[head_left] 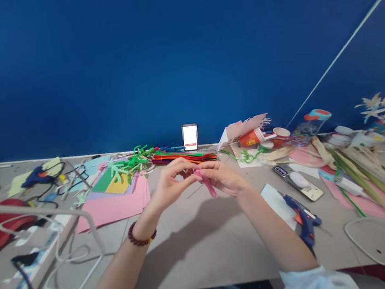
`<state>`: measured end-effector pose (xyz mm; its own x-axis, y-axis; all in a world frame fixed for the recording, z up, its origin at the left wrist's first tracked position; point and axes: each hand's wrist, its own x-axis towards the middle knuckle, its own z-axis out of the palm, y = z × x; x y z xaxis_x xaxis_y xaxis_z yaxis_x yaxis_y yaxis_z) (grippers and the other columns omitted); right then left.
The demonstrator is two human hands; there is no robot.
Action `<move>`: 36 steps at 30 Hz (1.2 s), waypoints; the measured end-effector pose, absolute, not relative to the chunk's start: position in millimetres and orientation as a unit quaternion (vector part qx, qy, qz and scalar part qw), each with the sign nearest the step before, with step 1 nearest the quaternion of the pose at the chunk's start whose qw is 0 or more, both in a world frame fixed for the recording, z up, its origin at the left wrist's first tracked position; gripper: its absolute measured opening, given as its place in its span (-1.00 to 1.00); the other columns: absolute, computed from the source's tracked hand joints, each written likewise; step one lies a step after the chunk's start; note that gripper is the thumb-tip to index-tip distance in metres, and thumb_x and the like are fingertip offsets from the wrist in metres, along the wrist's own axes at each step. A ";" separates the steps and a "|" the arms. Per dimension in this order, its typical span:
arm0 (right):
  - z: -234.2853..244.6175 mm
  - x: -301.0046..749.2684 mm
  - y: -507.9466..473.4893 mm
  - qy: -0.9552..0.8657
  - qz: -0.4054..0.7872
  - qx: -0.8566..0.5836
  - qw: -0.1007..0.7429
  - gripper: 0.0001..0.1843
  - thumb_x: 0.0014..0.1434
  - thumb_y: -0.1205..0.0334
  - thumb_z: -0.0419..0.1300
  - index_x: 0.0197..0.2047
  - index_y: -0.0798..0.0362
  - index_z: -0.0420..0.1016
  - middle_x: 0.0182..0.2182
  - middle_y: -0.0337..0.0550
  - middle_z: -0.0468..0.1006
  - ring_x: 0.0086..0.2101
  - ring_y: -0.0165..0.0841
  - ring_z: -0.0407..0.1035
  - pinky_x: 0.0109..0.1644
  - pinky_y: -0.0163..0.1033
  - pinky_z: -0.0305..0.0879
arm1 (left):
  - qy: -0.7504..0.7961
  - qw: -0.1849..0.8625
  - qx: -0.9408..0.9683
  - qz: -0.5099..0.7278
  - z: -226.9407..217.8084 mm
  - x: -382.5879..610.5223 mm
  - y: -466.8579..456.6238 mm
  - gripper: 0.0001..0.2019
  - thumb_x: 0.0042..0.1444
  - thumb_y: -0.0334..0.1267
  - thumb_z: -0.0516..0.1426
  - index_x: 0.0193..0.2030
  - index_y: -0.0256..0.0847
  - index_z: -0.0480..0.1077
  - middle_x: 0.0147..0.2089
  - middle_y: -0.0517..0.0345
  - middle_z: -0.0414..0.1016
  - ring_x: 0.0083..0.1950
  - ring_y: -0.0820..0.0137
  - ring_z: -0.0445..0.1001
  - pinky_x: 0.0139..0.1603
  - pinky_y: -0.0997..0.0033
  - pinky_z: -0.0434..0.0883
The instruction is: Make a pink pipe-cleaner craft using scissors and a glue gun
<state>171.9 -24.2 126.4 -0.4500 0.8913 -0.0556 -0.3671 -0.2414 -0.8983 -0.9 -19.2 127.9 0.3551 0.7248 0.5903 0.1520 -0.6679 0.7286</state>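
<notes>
left hand (172, 184) and right hand (222, 178) clench one pink pipe cleaner (206, 183), two blue glue guns (303, 217) lying apart.

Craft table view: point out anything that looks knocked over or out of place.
A red paper cup lies tipped on its side at the far edge of the table, right of the bundled pipe cleaners, instead of standing upright. Its mouth points toward a second paper cup, which also looks tilted.

place: craft workbench (198, 259) | evidence: glue gun (303, 220), pipe cleaners (183, 157), coloured paper (112, 207)
</notes>
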 end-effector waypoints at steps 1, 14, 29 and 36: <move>126.1 172.0 -23.6 -0.431 0.732 -0.297 0.436 -0.81 -0.14 0.21 0.40 -0.43 0.11 0.55 -0.56 -0.27 0.49 -0.55 -0.52 0.30 -0.53 -0.41 0.22 | 0.292 0.289 0.760 0.504 125.2 1.7 -19.8 -0.81 0.01 -0.28 0.24 -0.18 -0.17 0.48 -0.33 0.12 0.43 -0.35 0.47 0.39 -0.42 0.50 0.36; 111.6 158.4 -17.1 -0.321 0.783 -0.216 0.487 -0.81 -0.06 0.15 0.36 -0.41 0.06 0.50 -0.45 -0.26 0.51 -0.38 -0.44 0.38 -0.28 -0.34 0.34 | 0.345 0.170 0.724 0.573 111.6 21.7 -30.7 -0.72 0.03 -0.30 0.22 -0.07 -0.17 0.42 -0.19 0.09 0.39 -0.29 0.46 0.39 -0.31 0.43 0.44; 114.9 146.8 -24.4 -0.251 0.792 -0.254 0.495 -0.78 -0.10 0.14 0.36 -0.38 0.03 0.50 -0.45 -0.31 0.55 -0.34 -0.42 0.41 -0.22 -0.31 0.29 | 0.362 0.174 0.673 0.622 110.3 22.0 -24.9 -0.90 0.01 -0.31 0.23 -0.28 -0.23 0.49 -0.31 0.12 0.45 -0.33 0.47 0.41 -0.40 0.49 0.38; 111.7 144.0 -22.1 -0.237 0.760 -0.259 0.546 -0.74 -0.22 0.18 0.43 -0.42 0.04 0.52 -0.48 -0.32 0.54 -0.42 -0.49 0.36 -0.27 -0.38 0.28 | 0.392 0.261 0.630 0.618 99.4 26.9 -21.9 -0.85 0.03 -0.25 0.22 -0.24 -0.19 0.51 -0.25 0.10 0.47 -0.30 0.47 0.42 -0.37 0.49 0.40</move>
<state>144.0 -22.1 111.7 -0.2691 0.9536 -0.1347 -0.7077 -0.2907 -0.6439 26.9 -21.9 99.4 -0.0704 0.8157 0.5741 0.1719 -0.5570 0.8125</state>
